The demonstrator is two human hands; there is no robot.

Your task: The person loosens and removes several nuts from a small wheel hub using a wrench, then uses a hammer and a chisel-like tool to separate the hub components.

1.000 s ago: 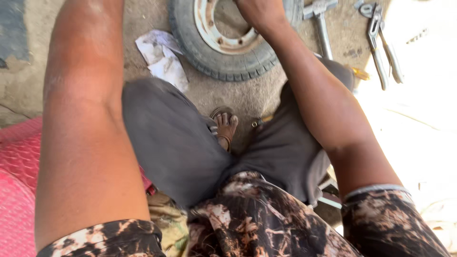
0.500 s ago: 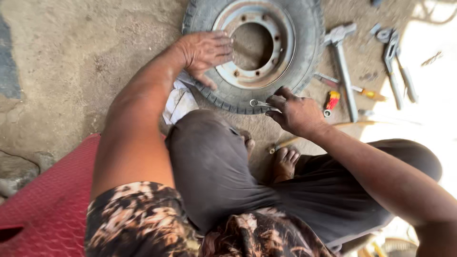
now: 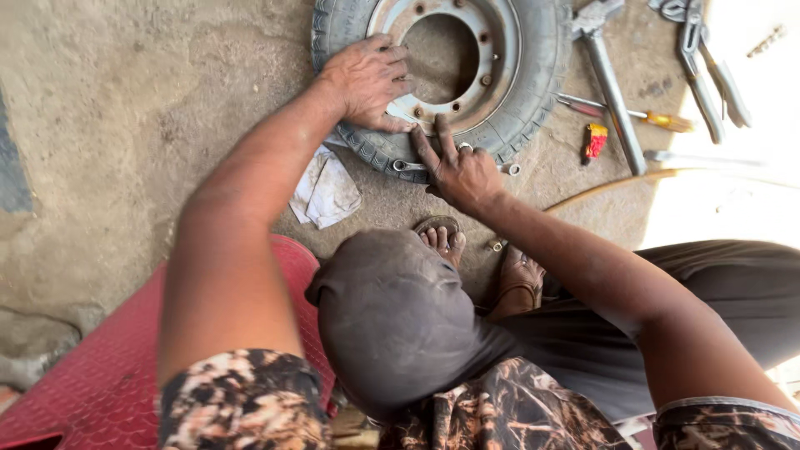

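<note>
Right hand (image 3: pixel 457 167) shifted — onto wheel (image 3: pixel 450 67).

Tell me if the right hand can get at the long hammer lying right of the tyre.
Probably yes. The right hand rests on the tyre, and the hammer lies just beyond on bare ground, with nothing between them; only a screwdriver passes under its handle.

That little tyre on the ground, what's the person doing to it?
A person sits on the ground with a small wheel lying flat in front of them. The left hand presses down on the tyre and the edge of the metal rim. The right hand lies on the near side of the tyre, two fingers stretched toward the rim. A hammer, a screwdriver and pliers lie beside the wheel, and a crumpled rag lies nearby.
</note>
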